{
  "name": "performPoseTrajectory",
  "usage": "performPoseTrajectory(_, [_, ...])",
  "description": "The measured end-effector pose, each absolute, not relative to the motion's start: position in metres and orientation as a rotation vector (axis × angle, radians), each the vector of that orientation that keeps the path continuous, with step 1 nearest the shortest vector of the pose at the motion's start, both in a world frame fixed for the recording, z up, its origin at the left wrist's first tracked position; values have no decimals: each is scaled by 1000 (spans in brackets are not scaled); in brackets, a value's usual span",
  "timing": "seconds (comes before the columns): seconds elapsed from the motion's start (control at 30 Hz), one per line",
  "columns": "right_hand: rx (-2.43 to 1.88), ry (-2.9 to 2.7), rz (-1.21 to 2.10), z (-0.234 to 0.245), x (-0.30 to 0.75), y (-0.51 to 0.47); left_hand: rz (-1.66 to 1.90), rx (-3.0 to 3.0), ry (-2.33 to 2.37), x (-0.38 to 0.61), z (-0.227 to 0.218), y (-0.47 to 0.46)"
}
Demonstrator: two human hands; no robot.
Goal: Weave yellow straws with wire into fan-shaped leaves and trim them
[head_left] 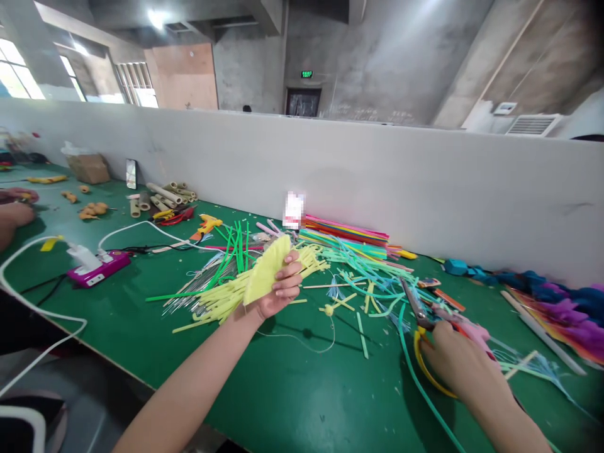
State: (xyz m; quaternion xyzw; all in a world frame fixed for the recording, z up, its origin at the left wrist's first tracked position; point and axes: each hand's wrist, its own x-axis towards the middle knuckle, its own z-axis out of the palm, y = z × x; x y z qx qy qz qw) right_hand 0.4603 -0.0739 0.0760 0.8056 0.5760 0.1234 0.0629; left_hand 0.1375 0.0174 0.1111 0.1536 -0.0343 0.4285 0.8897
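My left hand is raised over the green table with its fingers closed on a folded yellow fuzzy piece. Beneath it lies a heap of yellow pipe cleaners. My right hand rests on the table at the lower right, closed on the yellow and pink handles of a pair of scissors, whose blades point away toward the far side. A thin thread curls on the table between the hands.
Green, teal and pink pipe cleaners lie along the white partition. A glue gun, a pink power strip with a white cable and cardboard tubes sit to the left. Another person's hand is at the far left. Coloured feathers lie at the right.
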Motion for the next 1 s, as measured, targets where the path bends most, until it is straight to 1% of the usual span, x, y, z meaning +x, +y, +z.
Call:
performPoseTrajectory(0.13, [2434,1878,341,89,450,-74,754,330,-26,138,106,12])
performPoseTrajectory(0.2, [2548,2027,203,100,434,-74,670,330,-16,142,103,5])
performPoseTrajectory(0.23, [2586,2158,-5,105,423,-74,628,332,-13,145,101,1])
performPoseTrajectory(0.27, [2574,2301,-323,108,412,-74,586,340,-9,148,101,-2])
performPoseTrajectory(0.33, [2361,2488,-1173,111,391,-76,511,373,5,154,100,-8])
performPoseTrajectory(0.37, [2206,2466,-1597,111,382,-77,471,398,14,157,100,-9])
performPoseTrajectory(0.4, [2122,2410,-1904,109,375,-78,443,422,19,159,99,-10])
performPoseTrajectory(0.43, [2091,2351,-2127,107,370,-79,423,444,19,162,99,-9])
performPoseTrajectory(0.47, [2089,2299,-2280,105,367,-80,416,463,19,163,98,-7])
performPoseTrajectory(0.53, [2181,2258,-2380,101,367,-81,431,488,48,166,94,-1])
performPoseTrajectory(0.67, [2467,2262,-2257,95,381,-79,492,560,297,169,82,14])
performPoseTrajectory(0.77, [2620,2293,-2288,92,392,-77,518,637,437,166,75,25])
performPoseTrajectory(0.87, [2568,2377,-2359,89,401,-76,579,672,517,158,75,31])
performPoseTrajectory(1.0, [2504,2423,-2386,88,405,-77,571,957,543,152,85,27])
